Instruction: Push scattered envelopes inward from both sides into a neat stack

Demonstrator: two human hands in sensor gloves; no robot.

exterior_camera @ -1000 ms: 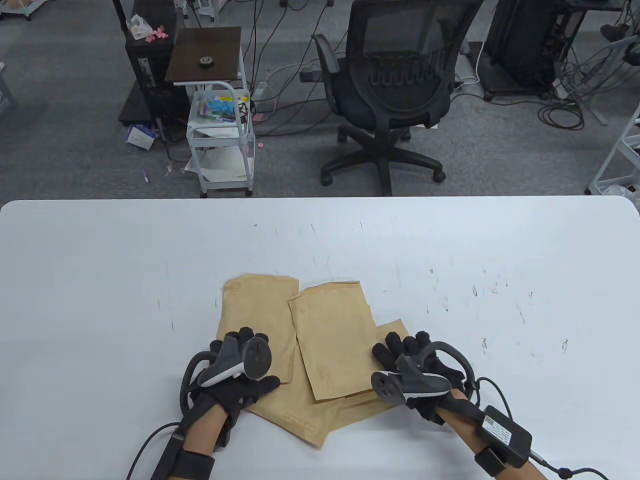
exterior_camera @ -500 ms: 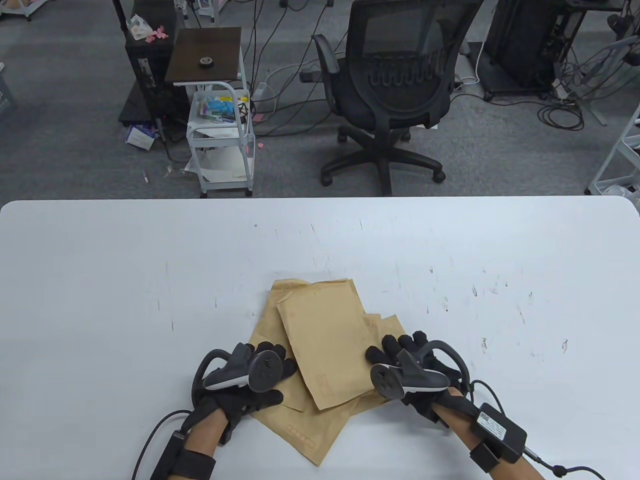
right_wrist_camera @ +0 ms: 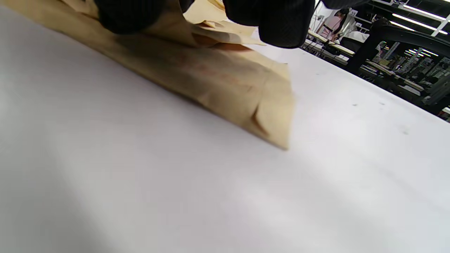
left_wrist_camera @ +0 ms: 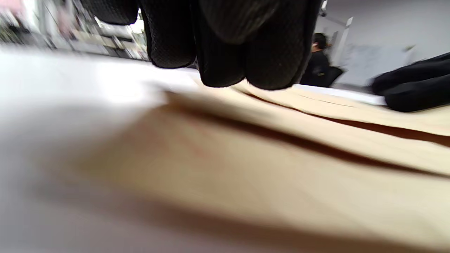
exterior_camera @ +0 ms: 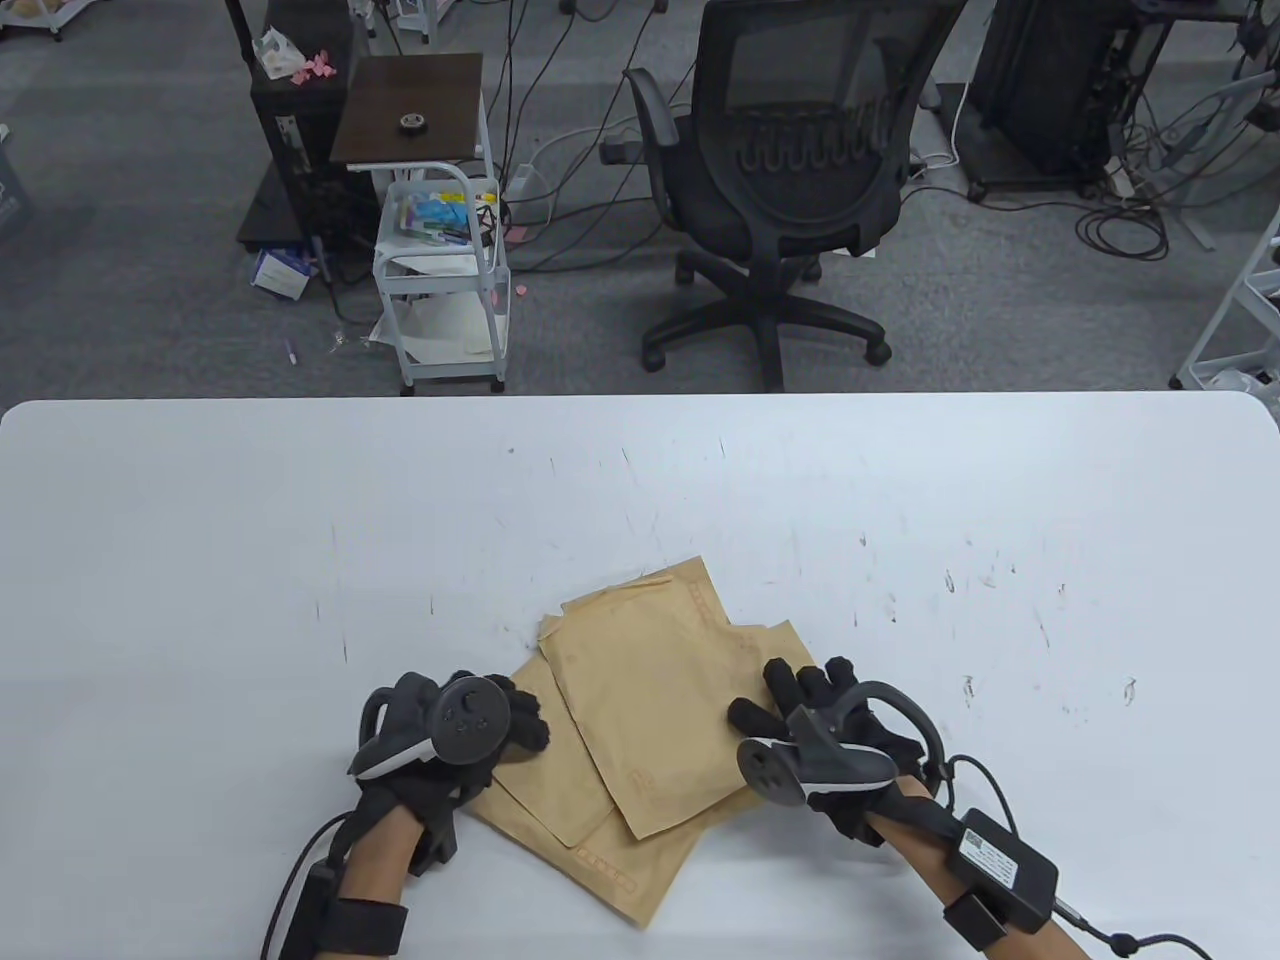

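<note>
Several brown paper envelopes (exterior_camera: 640, 700) lie in a loose, overlapping pile near the front middle of the white table (exterior_camera: 200, 560), their corners fanned out. My left hand (exterior_camera: 520, 722) touches the pile's left edge with its fingers held together; in the left wrist view its fingers (left_wrist_camera: 225, 52) hang just over the envelopes (left_wrist_camera: 246, 168). My right hand (exterior_camera: 775, 695) rests its fingers on the pile's right side. In the right wrist view, its fingers (right_wrist_camera: 277, 24) press on the envelopes (right_wrist_camera: 225, 80). Neither hand grips anything.
Beyond the table's far edge stand a black office chair (exterior_camera: 790, 170) and a small white cart (exterior_camera: 440, 270) on the floor. The table top around the pile is bare white with small scuff marks.
The left envelope has slid right into the pile, pushed by my left hand. The pile is narrower and has turned a little. My right hand has hardly moved.
</note>
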